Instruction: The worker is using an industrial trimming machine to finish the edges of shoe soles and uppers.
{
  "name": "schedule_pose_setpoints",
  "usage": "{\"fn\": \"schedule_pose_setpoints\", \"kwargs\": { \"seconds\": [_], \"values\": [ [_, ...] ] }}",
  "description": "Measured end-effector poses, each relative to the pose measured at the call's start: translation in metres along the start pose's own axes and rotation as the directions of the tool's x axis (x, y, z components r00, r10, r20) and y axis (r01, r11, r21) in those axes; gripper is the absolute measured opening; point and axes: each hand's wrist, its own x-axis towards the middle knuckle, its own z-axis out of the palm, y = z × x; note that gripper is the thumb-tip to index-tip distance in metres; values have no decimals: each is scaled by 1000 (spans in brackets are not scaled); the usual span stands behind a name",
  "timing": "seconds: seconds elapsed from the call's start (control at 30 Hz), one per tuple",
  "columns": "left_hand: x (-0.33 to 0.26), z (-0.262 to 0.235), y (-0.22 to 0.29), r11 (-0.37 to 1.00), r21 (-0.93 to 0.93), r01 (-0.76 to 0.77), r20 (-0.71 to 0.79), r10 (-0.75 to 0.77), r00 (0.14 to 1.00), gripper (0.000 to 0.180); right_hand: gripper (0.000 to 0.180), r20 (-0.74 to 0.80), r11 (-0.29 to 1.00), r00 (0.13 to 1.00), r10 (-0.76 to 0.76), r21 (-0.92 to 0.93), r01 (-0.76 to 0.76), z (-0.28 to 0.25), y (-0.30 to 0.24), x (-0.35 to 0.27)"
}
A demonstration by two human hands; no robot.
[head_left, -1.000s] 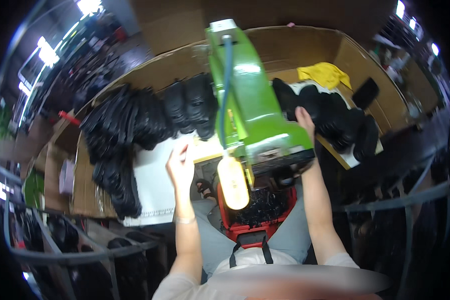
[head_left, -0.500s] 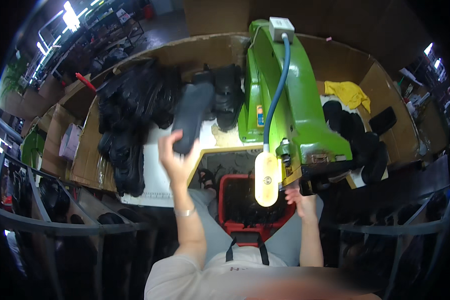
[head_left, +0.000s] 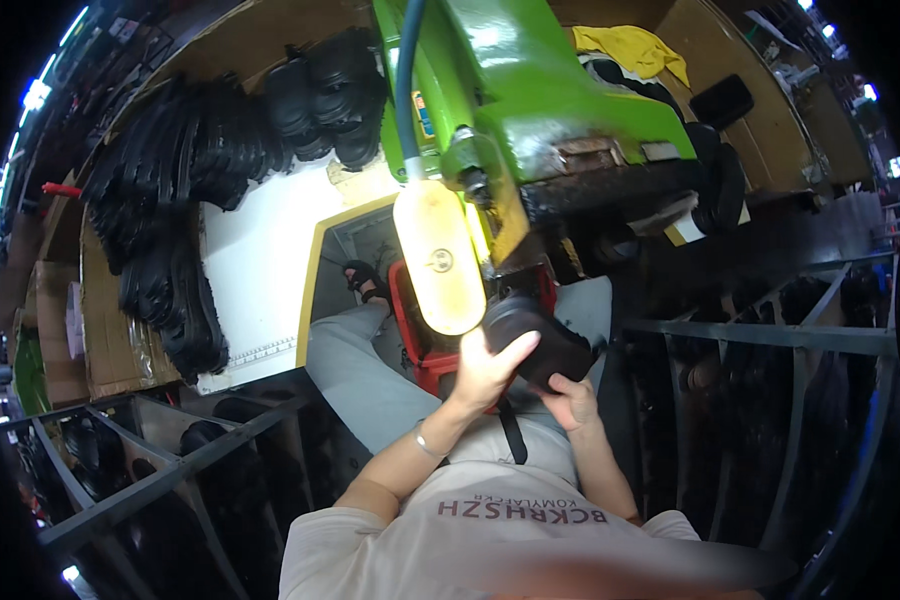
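Note:
In front of my lap I hold a black shoe sole [head_left: 545, 345] tilted under the head of a green machine [head_left: 530, 110]. My left hand [head_left: 490, 370] grips its left edge, thumb laid across the top. My right hand [head_left: 573, 402] is closed on its near right edge. The sole's far end is beside the machine's lower working parts, partly in shadow. A glowing yellow-white lamp [head_left: 438, 260] hangs just left of the sole, on a blue cable [head_left: 408, 70].
Piles of black soles [head_left: 175, 150] lie on the white table [head_left: 255, 255] at left. A red bin [head_left: 407, 320] stands between my legs. Metal racks [head_left: 760, 335] holding dark soles flank me. A yellow cloth [head_left: 635, 52] and more dark soles lie behind the machine at right.
My left hand has brought the sole from above the table to the right, down to my lap. My right hand, empty before, now grips it too. My view has shifted right.

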Motion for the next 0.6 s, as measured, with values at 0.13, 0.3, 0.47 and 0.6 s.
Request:
{"fn": "schedule_pose_setpoints", "kwargs": {
  "seconds": [0.13, 0.3, 0.47, 0.6],
  "values": [
    [24, 30, 10, 988, 118, -103, -16, 106, 994, 19, 57, 128, 998, 990, 54, 29, -58, -14, 37, 0],
    [30, 19, 32, 936, 299, -188, -51, 212, 976, 13, 53, 153, 984, 972, 179, -15, -179, 5, 30, 3],
    [24, 17, 32, 961, 195, -194, -121, 220, 968, 9, 50, 88, 972, 975, -202, -105, 211, 12, -2, -10],
    [26, 10, 32, 982, 146, -119, -62, 129, 990, 14, 50, -37, 880, 897, -441, -211, 425, 8, -57, 6]
  ]
}}
